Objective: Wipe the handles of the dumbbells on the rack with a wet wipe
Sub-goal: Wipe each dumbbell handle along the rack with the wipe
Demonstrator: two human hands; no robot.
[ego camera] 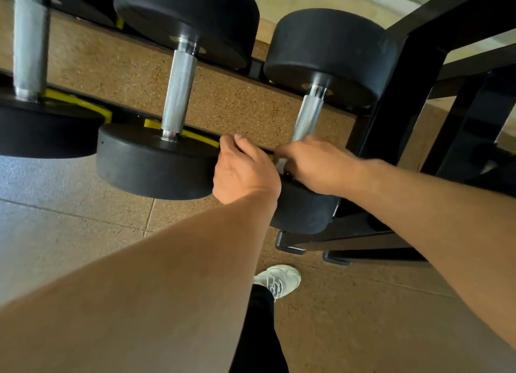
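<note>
The right hand grips a white wet wipe around the rightmost black dumbbell's silver metal handle, at the black rack's right end; the left hand is curled beside it, its hold unclear.

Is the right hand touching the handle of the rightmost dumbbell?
Touching. The head view shows the right hand wrapped around the lower end of the knurled handle.

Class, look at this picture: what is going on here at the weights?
A person is bent over a dumbbell rack. The right hand is wrapped round the lower end of the rightmost dumbbell's handle, with something whitish, apparently a wipe, under the fingers. The left hand rests, fingers curled, beside it at the rack's front rail. Two more dumbbells to the left are untouched.
</note>
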